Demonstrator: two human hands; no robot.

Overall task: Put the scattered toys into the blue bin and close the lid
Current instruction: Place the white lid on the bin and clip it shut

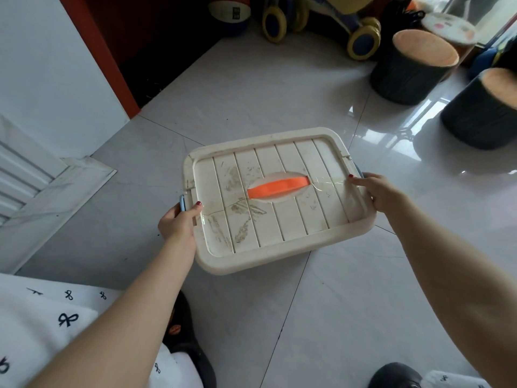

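A cream ribbed lid point(279, 217) with an orange handle point(278, 186) in its middle covers the blue bin, which sits on the tiled floor. Of the bin only blue latches show, one at the left end point(182, 203) and one at the right end point(359, 171). My left hand point(179, 222) grips the lid's left edge by the latch, thumb on top. At the opposite end my right hand point(376, 189) holds the lid's edge the same way. The lid is scuffed and cracked across its middle. No loose toys lie on the floor near the bin.
Two dark stump-shaped stools point(414, 65) point(484, 107) stand at the back right. A toy stroller with yellow wheels point(361, 37) and a ball point(229, 12) sit at the back. A white wall and door frame point(56, 175) run along the left. My dark slippers point(184, 331) are below.
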